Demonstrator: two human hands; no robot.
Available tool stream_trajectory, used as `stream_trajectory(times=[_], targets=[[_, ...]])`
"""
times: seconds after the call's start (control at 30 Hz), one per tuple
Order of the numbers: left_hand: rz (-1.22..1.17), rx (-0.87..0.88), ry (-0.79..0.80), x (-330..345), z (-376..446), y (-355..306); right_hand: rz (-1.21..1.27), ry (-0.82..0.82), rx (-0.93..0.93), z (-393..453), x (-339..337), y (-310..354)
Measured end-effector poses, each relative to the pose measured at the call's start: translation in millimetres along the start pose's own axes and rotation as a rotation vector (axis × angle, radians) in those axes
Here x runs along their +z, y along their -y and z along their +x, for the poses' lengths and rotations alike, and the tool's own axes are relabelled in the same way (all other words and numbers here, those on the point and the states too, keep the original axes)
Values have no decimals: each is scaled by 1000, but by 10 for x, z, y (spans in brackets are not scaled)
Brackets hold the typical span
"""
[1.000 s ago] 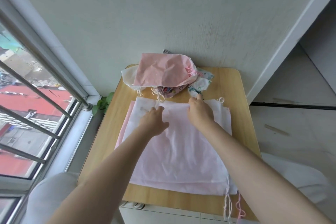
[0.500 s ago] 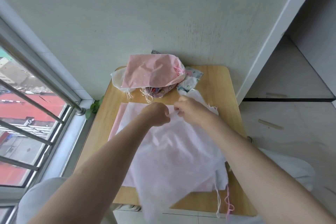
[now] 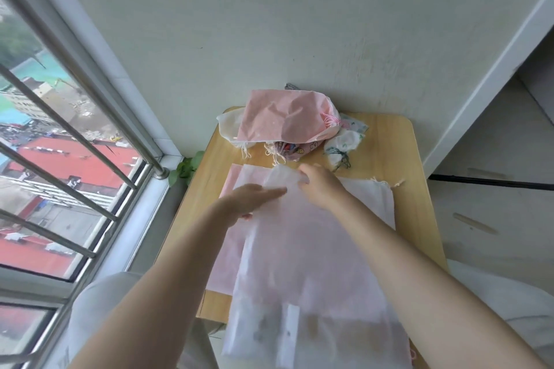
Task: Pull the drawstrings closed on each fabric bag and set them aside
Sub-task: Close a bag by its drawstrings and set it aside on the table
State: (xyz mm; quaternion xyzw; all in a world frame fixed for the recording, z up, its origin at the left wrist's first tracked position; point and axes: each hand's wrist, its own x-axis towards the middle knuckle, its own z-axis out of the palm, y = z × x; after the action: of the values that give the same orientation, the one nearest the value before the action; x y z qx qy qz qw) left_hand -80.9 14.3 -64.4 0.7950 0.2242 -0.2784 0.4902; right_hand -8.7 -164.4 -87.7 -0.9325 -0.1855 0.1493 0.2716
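From my seat I see both hands over a small wooden table that stands against a pale wall. The right hand pinches the top edge of a thin white bag, fingers curled onto the fabric near its mouth, and that bag is lifted off the stack, hanging toward me so that its lower end droops past the near table edge; it is sheer enough that the pink beneath shows through. The left hand lies at the bag's upper left edge with its fingers stretched out fairly straight; its fingertips meet the cloth, but motion blur keeps me from telling whether it grips the fabric or only touches it. I cannot make out the drawstring on this bag. Under it lies a flat pink bag, and beside that, to the right, another white bag with frayed cord ends at its top corner, both lying flat on the table. At the far end of the table, close to the wall, sits a heap of bags: a pink dotted bag on top with its mouth gathered by a pink cord, a cartoon-printed bag partly under it, and a small white bag with green print just to the right. A window with metal bars runs along the left.
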Motion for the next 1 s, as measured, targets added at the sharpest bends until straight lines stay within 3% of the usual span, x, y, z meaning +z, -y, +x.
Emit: stream_trajectory(times=[0.1,0.23,0.4,0.47,0.6,0.67,0.73,0.87,1.0], targets=[[-442,19,-179,-72,4,35,4,25,-102,-51,99,169],[-533,81,-275,-61,13,77,-40,80,-172,-155,332,292],[-672,249,-405,39,-39,62,-140,129,-89,-336,625,337],[-389,313,-490,72,-32,101,-140,151,-81,-376,682,339],[786,391,-653,198,-30,125,16,136,-95,-379,641,358],[1115,367,-644,284,-11,95,103,112,-81,-360,550,337],[1164,277,-584,361,47,104,120,36,-28,-346,442,260],[982,164,-499,483,191,213,16,-284,240,-322,200,-41],[823,213,-542,578,297,303,-89,-201,468,-284,4,-408]])
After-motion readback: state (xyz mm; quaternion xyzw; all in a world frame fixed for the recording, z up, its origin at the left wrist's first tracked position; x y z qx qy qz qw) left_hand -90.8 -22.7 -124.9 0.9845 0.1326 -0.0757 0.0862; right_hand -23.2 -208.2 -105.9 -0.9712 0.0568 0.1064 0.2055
